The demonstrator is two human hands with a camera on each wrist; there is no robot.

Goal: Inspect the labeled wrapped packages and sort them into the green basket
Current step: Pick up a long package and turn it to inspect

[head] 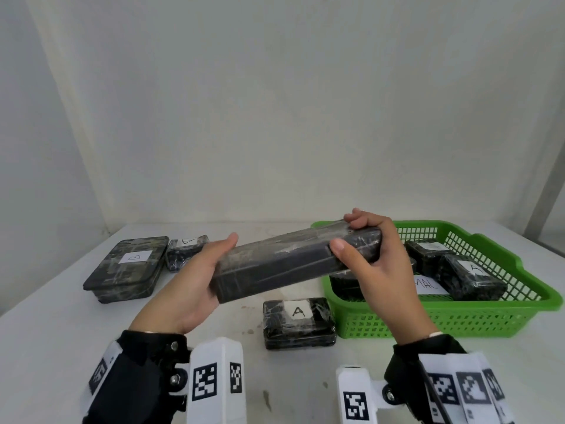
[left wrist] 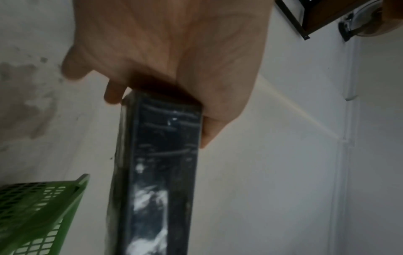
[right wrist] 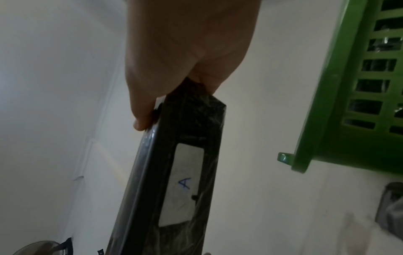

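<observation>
A long black wrapped package (head: 284,264) is held in the air above the white table, tilted with its right end higher. My left hand (head: 198,270) grips its left end and my right hand (head: 363,246) grips its right end, thumb on the near side. In the right wrist view the package (right wrist: 174,181) carries a white label (right wrist: 183,186) marked A. The left wrist view shows the package (left wrist: 157,163) end-on in my left hand (left wrist: 170,60). The green basket (head: 501,313) at the right holds several black wrapped packages, one (head: 470,280) labelled A.
A small A-labelled package (head: 298,322) lies on the table in front of the basket. At the back left sit a flat package labelled B (head: 128,267) and a smaller labelled one (head: 186,249). A white paper slip (head: 429,284) lies in the basket.
</observation>
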